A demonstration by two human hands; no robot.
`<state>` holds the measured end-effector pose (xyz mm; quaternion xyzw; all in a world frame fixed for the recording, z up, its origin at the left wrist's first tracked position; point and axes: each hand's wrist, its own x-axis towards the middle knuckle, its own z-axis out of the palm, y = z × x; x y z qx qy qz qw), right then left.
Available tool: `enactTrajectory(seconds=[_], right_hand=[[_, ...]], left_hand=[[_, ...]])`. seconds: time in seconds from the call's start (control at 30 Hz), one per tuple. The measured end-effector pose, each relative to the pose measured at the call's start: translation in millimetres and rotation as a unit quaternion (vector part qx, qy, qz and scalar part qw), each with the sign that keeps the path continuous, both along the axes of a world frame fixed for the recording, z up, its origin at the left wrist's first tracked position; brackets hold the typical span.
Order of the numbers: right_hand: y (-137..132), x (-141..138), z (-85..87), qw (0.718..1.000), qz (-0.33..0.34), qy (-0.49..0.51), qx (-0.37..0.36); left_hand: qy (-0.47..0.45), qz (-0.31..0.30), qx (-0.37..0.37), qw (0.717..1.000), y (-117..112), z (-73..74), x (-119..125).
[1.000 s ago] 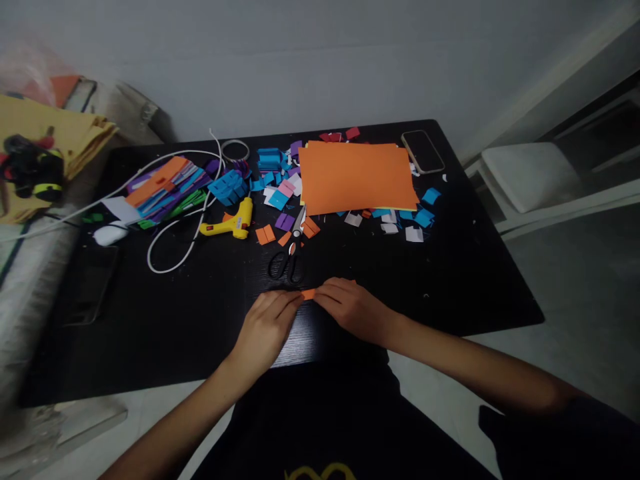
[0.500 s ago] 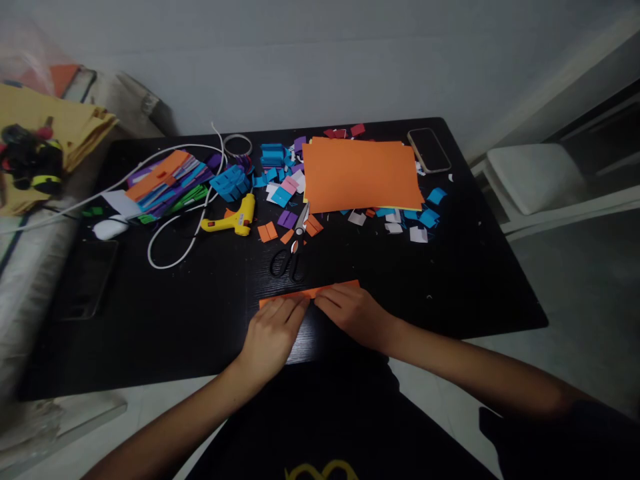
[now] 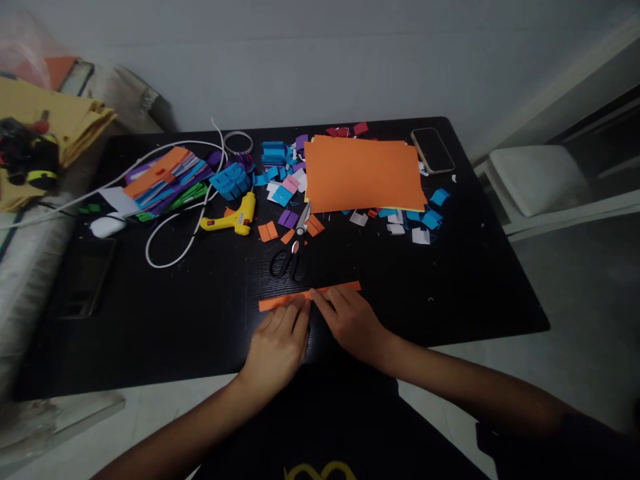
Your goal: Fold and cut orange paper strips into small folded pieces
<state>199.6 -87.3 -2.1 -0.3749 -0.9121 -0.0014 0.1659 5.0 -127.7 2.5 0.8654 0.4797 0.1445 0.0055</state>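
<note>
A long orange paper strip (image 3: 280, 301) lies flat on the black table (image 3: 450, 280) near its front edge. My left hand (image 3: 280, 343) rests palm down just below the strip, fingers stretched out and their tips touching its middle. My right hand (image 3: 350, 320) lies beside it, fingers extended, the fingertips pressing on the strip's right half. Black-handled scissors (image 3: 293, 253) lie just beyond the strip.
A stack of orange sheets (image 3: 363, 173) lies at the back, ringed by small blue, purple, white and orange paper pieces (image 3: 425, 217). A yellow glue gun (image 3: 233, 219) with a white cable, coloured strips (image 3: 165, 180), a phone (image 3: 433, 150) and a white stool (image 3: 535, 177) are around.
The orange strip, mostly covered a second ago, now lies uncovered at full length. Both hands have slid back toward me, leaving only fingertips on it.
</note>
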Motion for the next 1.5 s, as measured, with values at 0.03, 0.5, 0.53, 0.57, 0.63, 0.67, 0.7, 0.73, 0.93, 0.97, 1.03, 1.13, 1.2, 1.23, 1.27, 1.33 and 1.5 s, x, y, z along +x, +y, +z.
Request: enactTrajectory(seconds=[0.03, 0.5, 0.53, 0.57, 0.63, 0.67, 0.7, 0.73, 0.93, 0.97, 1.03, 1.13, 1.2, 1.23, 1.27, 1.33, 1.5], right_hand=[[-1, 1, -1.0, 1.000, -0.008, 0.001, -0.001], [-11, 53, 1.1, 0.991, -0.133, 0.008, -0.016], [-11, 56, 1.8, 0.990, -0.139, 0.002, -0.018], [-11, 59, 2.5, 0.990, -0.142, -0.002, -0.020], [-11, 62, 3.5, 0.990, -0.142, -0.003, -0.020], [-10, 63, 3.8, 0.990, -0.142, 0.000, -0.019], [-10, 62, 3.9, 0.989, -0.146, 0.004, -0.018], [-10, 59, 3.8, 0.988, -0.152, 0.012, -0.014], [-16, 24, -4.0, 0.991, -0.084, 0.097, -0.023], [-18, 19, -6.4, 0.993, -0.053, 0.103, -0.037], [-21, 11, -11.1, 0.994, -0.022, 0.098, -0.052], [-24, 8, -15.3, 0.996, -0.026, 0.074, -0.045], [-24, 9, -15.4, 0.997, -0.030, 0.062, -0.035], [-24, 9, -14.9, 0.997, -0.032, 0.060, -0.031], [-24, 10, -14.0, 0.997, -0.035, 0.061, -0.029], [-23, 10, -12.1, 0.997, -0.038, 0.065, -0.028], [-22, 9, -9.9, 0.997, -0.030, 0.064, -0.024]], left_hand=[[0.003, 0.004, -0.001, 1.000, -1, 0.4, 2], [0.032, 0.041, -0.015, 0.999, -1, 1.3, 14], [0.034, 0.042, -0.015, 0.998, -1, 0.9, 14], [0.037, 0.043, -0.015, 0.998, -1, 0.6, 14], [0.042, 0.048, -0.017, 0.998, -2, 0.1, 15], [0.042, 0.050, -0.018, 0.998, -2, 0.0, 16], [0.042, 0.053, -0.021, 0.997, -3, -0.2, 17], [0.041, 0.056, -0.024, 0.997, -3, -0.4, 17], [0.038, 0.057, -0.026, 0.997, -4, -2.6, 18], [0.040, 0.055, -0.023, 0.997, -4, -2.7, 18], [0.044, 0.057, -0.023, 0.997, -4, -2.1, 19], [0.049, 0.073, -0.036, 0.996, -5, 0.1, 18], [0.053, 0.089, -0.043, 0.994, -7, 1.8, 15], [0.056, 0.097, -0.045, 0.993, -8, 2.6, 12], [0.060, 0.106, -0.045, 0.991, -10, 3.2, 10], [0.070, 0.121, -0.043, 0.989, -13, 4.1, 3], [0.093, 0.132, -0.010, 0.987, -20, 5.0, -17]])
